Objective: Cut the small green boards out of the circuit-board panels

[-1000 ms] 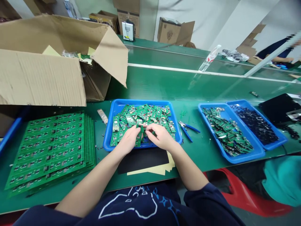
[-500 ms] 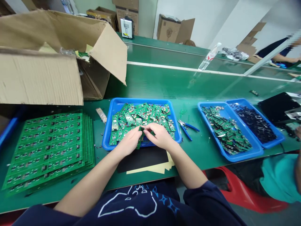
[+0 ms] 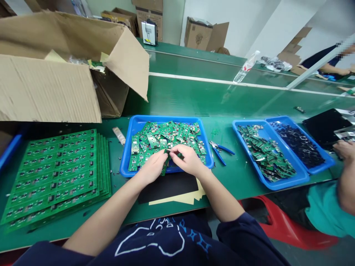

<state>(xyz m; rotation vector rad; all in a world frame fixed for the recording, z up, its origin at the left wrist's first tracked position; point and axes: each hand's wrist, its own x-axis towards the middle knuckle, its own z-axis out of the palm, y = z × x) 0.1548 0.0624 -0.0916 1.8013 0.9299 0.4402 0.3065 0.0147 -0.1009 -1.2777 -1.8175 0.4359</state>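
Observation:
My left hand [image 3: 155,166] is closed on a small green circuit board [image 3: 165,168], held upright over the near edge of a blue tray [image 3: 124,162]. The thumb and forefinger of my right hand [image 3: 188,159] pinch at the board's upper end. Whether a small part also sits between those fingertips is too small to tell. Loose circuit boards [image 3: 163,131] lie heaped in the tray just beyond both hands. Under my wrists is a black sheet [image 3: 169,189] on top of yellowish paper [image 3: 177,199].
Blue-handled cutters [image 3: 220,150] lie right of the tray. Stacked board panels [image 3: 55,173] and a large carton [image 3: 47,88] stand left. Rightward are a tray of boards [image 3: 273,183] and a tray of black parts [image 3: 316,170]. A co-worker's hand [image 3: 345,149] is at the right edge.
My two hands and the board have hardly moved. At the right edge, the co-worker's hand and forearm have come further into view, near the black parts.

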